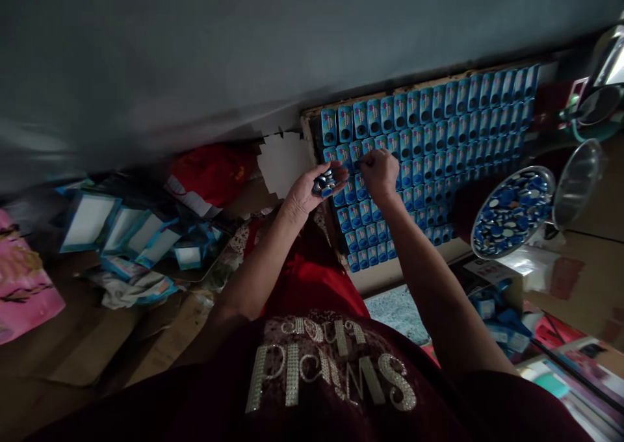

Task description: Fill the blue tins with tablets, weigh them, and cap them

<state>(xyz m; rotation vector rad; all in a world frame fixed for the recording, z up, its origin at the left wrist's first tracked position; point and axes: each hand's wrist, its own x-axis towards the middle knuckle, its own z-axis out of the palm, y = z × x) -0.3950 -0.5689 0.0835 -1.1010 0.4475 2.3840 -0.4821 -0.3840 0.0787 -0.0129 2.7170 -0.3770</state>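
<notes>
Palm up, my left hand (pixel 312 188) cups a small pile of round blue and silver pieces (pixel 325 183). Just right of it, my right hand (pixel 380 174) is pinched over the rows of small blue cards (pixel 416 142); a small dark piece seems to show at its fingertips, too small to name. The cards stand in several rows on a board (pixel 308 130), many with a dark round spot at the lower end. A round tub (pixel 550 188) at the right holds many blue and silver round pieces.
A clear lid (pixel 578 183) leans beside the tub. Blue-edged boxes (pixel 90 221), a red bag (pixel 209 175) and a pink item (pixel 29 279) lie at the left. A torn white sheet (pixel 285 166) is left of the board. Blue packets (pixel 502 318) sit at the lower right.
</notes>
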